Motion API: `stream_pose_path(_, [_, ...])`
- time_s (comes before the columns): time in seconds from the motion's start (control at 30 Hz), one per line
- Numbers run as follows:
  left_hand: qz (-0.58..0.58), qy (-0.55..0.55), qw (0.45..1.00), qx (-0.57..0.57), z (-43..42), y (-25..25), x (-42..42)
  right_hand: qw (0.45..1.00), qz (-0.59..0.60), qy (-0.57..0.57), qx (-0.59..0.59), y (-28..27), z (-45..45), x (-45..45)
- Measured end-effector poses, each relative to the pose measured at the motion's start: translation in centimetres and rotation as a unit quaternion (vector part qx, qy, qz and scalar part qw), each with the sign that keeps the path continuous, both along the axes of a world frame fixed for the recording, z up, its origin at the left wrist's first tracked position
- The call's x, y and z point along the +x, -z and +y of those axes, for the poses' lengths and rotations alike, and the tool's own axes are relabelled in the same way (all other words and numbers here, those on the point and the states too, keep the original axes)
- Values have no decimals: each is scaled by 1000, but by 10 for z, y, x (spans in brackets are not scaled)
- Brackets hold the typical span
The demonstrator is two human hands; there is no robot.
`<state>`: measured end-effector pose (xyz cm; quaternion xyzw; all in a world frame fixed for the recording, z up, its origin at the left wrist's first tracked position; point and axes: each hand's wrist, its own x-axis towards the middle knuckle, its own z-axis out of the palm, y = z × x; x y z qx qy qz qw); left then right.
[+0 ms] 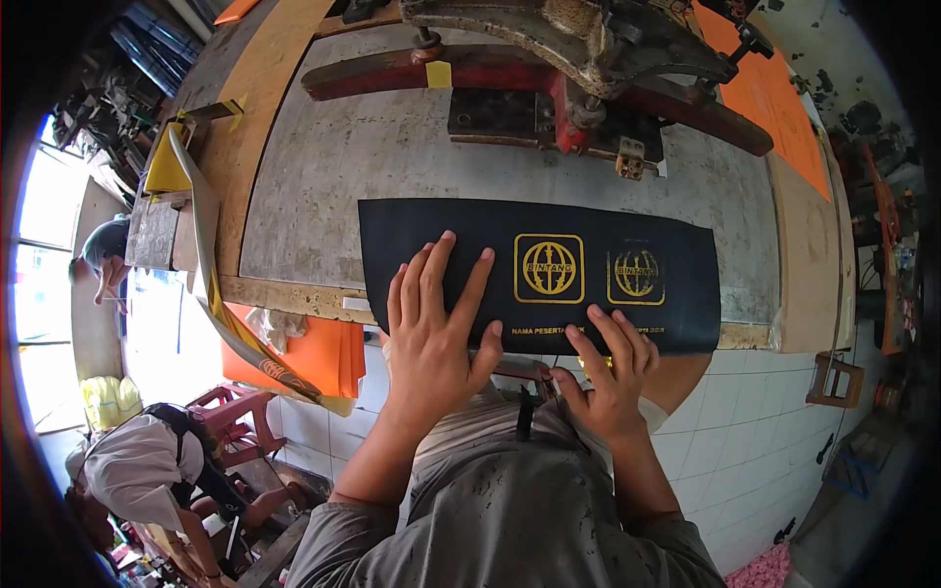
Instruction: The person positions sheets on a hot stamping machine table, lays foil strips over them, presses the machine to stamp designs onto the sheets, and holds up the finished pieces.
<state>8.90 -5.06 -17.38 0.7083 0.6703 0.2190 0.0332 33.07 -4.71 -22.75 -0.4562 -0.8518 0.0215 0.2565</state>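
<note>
a black sheet (595, 265) is laid across the near edge of a grey table (333, 167), with its near side reaching slightly past that edge. two gold emblems are printed on it, the left one (549, 269) bold and whole, the right one (635, 273) fainter and patchy; a line of small gold letters is set below them. the left part of the sheet is covered by the left hand (431, 314), palm down, its fingers spread and thumb held out to the right. the near edge, below the right emblem, is touched by the fingers of the right hand (613, 377); its thumb is held apart to the left, and whether the edge is pinched cannot be told. beyond the sheet, a worn red metal frame (382, 78) is seen over the far side of the table. orange sheets (294, 358) are stacked near left, beyond a seated person in a white shirt (142, 461).
</note>
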Motion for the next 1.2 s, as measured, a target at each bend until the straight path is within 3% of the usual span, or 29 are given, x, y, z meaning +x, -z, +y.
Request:
stream_pose_path(0.27, [-11, 2, 1000, 22, 0, 0, 1, 999, 14, 18, -40, -23, -6, -16])
stream_pose_path(0.37, [-9, 1, 1000, 24, -1, 1, 1, 999, -40, 1, -31, -36, -9, -34])
stream_pose_path(0.87, [-12, 4, 999, 34, -1, 3, 1, 997, -25, -44, -60, -33, -2, -35])
stream_pose_path(1.2, [4, -1, 999, 36, -1, 2, 4, 999, -4, 50, -5, -30, 7, 24])
